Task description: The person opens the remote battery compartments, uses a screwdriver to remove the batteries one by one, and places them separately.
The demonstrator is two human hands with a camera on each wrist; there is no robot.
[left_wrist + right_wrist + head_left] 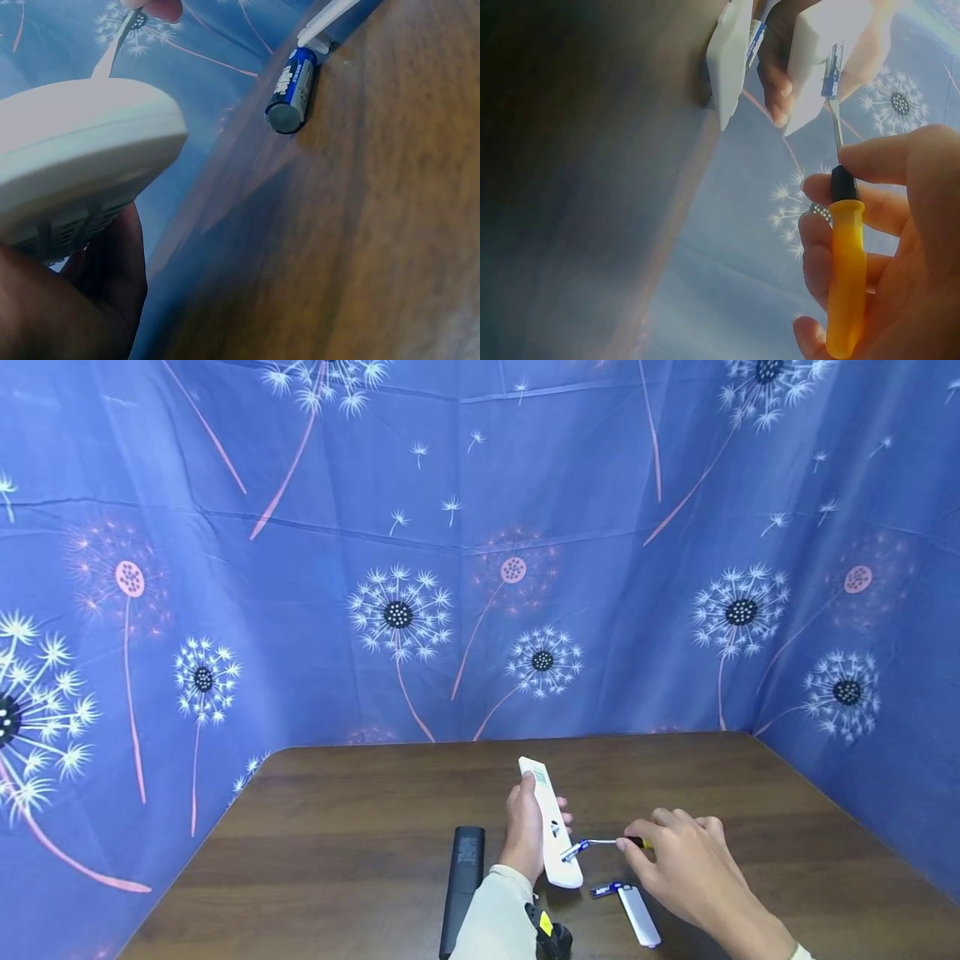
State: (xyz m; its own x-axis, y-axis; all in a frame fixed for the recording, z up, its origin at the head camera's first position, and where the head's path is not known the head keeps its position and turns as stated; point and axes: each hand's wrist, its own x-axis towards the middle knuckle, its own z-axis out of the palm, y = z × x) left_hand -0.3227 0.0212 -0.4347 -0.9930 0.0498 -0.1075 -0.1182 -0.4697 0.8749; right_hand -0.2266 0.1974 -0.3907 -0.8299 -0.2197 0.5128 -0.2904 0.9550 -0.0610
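Head view | our left hand (pixel 523 828) curls its fingers round the white remote (pixel 546 802) above the surface (pixel 337 860) | our right hand (pixel 688 858) pinches a screwdriver (pixel 847 259) against the tilted battery (pixel 575 850) | if the screwdriver slips, we could drop the battery.

Left fingers (pixel 774 67): bare, with rounded tips.
Left sleeve (pixel 495 917): long, pale off-white cloth, behind the left fingers, reaching the wrist.
Left cuff (pixel 516 875): the same pale cloth, the sleeve's end nearest those fingers.
Wrist gear (pixel 557 942): black, chunky, beside the sleeve, behind the left fingers.
Yellow patch (pixel 545 924): small, bright, on the black gear.
Right fingers (pixel 817 259): bare, rounded tips.
Right sleeve (pixel 801 953): a pale edge only, well behind the right fingers.
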